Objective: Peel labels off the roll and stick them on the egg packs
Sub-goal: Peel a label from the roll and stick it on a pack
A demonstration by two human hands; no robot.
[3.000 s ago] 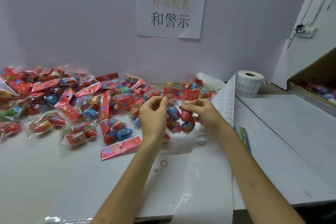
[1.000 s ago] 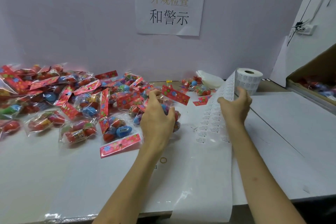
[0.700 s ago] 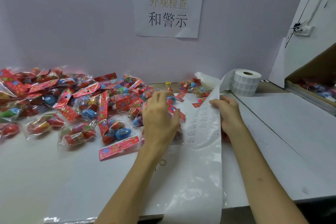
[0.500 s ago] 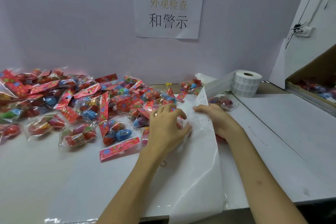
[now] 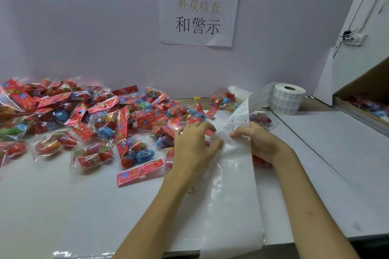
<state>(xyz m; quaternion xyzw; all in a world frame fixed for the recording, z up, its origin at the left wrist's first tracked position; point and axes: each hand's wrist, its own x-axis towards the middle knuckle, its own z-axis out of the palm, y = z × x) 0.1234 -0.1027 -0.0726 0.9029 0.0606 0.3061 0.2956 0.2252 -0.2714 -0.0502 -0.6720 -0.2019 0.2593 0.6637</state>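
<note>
- Nearest: bare end of the label strip (image 5: 231, 206), draped over the front edge of the tabletop (image 5: 63, 206), long axis running away toward the far right.
- Just beyond, both hands meeting on that strip. Left hand (image 5: 195, 147) at its left edge, fingers curled, thumb against the paper; cannot tell whether pinching the strip or a pack hidden beneath.
- Right hand (image 5: 260, 143) at the right edge, fingers (image 5: 234, 134) clenched onto the printed face, grasping the strip.
- Deciding relation: next labels (image 5: 237, 119) lying directly ahead of the right fingers and touching them, rows running across the strip. Right hand nearer, so probably the peeling hand.
- Target egg packs (image 5: 101, 120) heaped to the left, just beside the left hand; stray egg pack (image 5: 262, 120) just past the right knuckles.
- Farther right, label roll (image 5: 288, 99) standing on end, feeding the strip.
- Against half a second earlier: printed side now turned up between the hands, where only the folded-over blank back showed. A second ago, right hand up by the roll, well apart from the left.
</note>
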